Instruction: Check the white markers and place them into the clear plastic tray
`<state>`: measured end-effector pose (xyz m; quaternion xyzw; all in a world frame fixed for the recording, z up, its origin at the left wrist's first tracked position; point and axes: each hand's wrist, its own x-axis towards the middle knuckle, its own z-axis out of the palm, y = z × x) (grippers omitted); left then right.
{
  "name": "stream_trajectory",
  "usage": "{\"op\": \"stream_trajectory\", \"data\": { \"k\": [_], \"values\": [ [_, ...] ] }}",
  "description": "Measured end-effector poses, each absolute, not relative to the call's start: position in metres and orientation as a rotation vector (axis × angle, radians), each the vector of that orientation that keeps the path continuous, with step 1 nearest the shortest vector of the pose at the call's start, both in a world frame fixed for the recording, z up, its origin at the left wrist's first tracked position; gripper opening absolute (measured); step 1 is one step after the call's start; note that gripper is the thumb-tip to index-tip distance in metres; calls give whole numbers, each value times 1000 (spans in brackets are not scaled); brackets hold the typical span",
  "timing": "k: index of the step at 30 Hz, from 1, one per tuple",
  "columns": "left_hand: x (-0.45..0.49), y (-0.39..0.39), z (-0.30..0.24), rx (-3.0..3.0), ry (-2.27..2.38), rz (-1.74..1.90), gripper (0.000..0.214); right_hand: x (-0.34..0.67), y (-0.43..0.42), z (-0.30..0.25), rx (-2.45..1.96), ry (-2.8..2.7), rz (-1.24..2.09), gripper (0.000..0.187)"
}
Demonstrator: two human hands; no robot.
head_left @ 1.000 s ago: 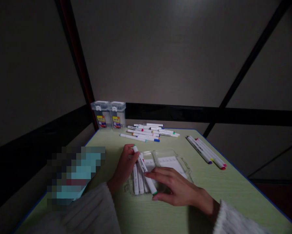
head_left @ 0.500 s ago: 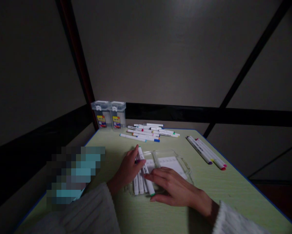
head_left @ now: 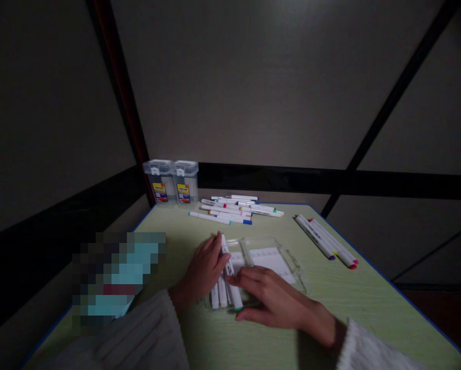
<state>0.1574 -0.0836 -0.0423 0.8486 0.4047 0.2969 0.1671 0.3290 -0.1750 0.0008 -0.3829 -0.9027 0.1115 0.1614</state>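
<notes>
A clear plastic marker case (head_left: 276,257) lies open on the green table (head_left: 369,308). Several white markers (head_left: 223,293) lie side by side in its left half. My left hand (head_left: 203,272) rests on the markers' far ends, fingers laid flat against the rightmost marker (head_left: 230,275), which has a green cap at its near end. My right hand (head_left: 276,303) lies flat on the case beside that marker, fingertips touching it. Neither hand grips anything.
A loose pile of markers (head_left: 234,208) lies at the back of the table. Three more markers (head_left: 326,239) lie at the right. Two closed clear marker boxes (head_left: 172,182) stand at the back left corner. A blurred patch (head_left: 118,277) covers the table's left.
The green-capped marker was held tilted in my left hand; it now lies down in the case beside the others, with both hands pressing it into line.
</notes>
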Motion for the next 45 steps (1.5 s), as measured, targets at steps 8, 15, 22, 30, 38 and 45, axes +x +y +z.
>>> {"op": "stream_trajectory", "data": {
  "k": [8,15,22,30,38,45],
  "values": [
    [158,-85,-45,2548,1160,778,46,329,-174,-3,-1103,-2549,329,55],
    [157,-82,-46,2590,1147,756,45,328,-174,-3,-1090,-2543,328,55],
    [157,-84,-37,2575,1104,718,45,327,-173,-4,-1091,-2536,281,55],
    [157,-81,-36,2466,1068,790,45,326,-173,-3,-1119,-2527,290,58],
    [158,-84,-32,2439,1090,776,46,328,-174,-4,-1101,-2528,262,54],
    [158,-85,-31,2438,1107,770,46,327,-174,-2,-1109,-2571,238,51]
  ]
}}
